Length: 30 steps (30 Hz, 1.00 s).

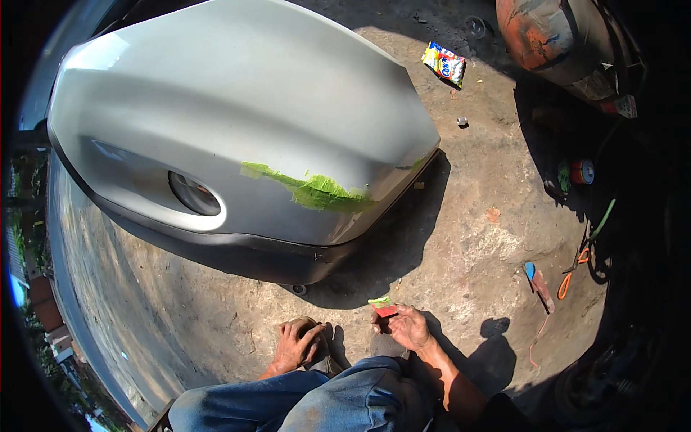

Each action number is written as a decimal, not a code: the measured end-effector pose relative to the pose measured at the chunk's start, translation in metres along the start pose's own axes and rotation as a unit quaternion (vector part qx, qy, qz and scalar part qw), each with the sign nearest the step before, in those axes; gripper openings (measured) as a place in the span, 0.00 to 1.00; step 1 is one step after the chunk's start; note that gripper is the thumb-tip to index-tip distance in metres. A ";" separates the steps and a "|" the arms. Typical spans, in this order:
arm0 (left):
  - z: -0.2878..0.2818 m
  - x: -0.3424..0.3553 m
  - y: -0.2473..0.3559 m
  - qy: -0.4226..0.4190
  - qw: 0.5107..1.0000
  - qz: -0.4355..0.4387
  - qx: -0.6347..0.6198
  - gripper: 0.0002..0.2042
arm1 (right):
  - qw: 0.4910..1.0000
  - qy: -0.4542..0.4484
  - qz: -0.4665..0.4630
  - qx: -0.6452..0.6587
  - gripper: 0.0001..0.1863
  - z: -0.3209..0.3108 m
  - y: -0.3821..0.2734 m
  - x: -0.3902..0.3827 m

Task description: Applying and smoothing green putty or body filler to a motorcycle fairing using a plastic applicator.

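Between the fingers and thumb of my right hand [407,329] is a small red spreader [386,311], with bright green putty [379,301] on its far edge. My left hand [294,341] is beside my left shoe, its fingers bent and closed; whatever they may hold is hidden. In front of both hands stands a silver car bumper [288,101], apart from them. A rough, uneven band of green filler [322,193] runs along its lower right part. A round lamp [194,193] is set into the bumper's left side.
On the stained concrete ground [471,237] lie a colourful packet [444,65], a small can [581,171] and a blue-ended tool [538,282] at the right. An orange looped cord [566,284] lies near it. A worn, rusty cylinder [551,36] occupies the far right corner.
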<state>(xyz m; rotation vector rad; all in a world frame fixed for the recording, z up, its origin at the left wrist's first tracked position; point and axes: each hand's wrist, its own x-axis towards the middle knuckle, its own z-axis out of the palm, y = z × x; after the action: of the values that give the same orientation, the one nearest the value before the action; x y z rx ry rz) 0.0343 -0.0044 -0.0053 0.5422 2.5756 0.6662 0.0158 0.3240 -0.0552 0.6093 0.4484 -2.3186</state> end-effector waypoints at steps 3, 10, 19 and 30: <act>-0.004 0.007 0.008 -0.033 0.998 0.013 0.047 0.23 | 1.000 -0.023 -0.012 0.013 0.35 0.005 -0.005 0.000; 0.014 -0.007 -0.006 0.017 0.998 -0.012 0.058 0.18 | 0.999 -0.039 -0.015 0.000 0.37 -0.002 0.001 0.010; 0.022 -0.005 -0.017 0.026 0.999 -0.006 0.045 0.15 | 0.999 -0.033 -0.020 -0.009 0.36 0.004 -0.004 0.006; 0.023 -0.006 -0.022 0.014 0.997 0.003 0.070 0.16 | 0.985 0.016 -0.163 -0.054 0.30 0.038 -0.030 0.012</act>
<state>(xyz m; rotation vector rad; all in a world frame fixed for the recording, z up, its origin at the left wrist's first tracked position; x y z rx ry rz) 0.0448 -0.0166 -0.0337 0.5900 2.6626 0.5014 -0.0247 0.3210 -0.0262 0.5540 0.7318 -2.5727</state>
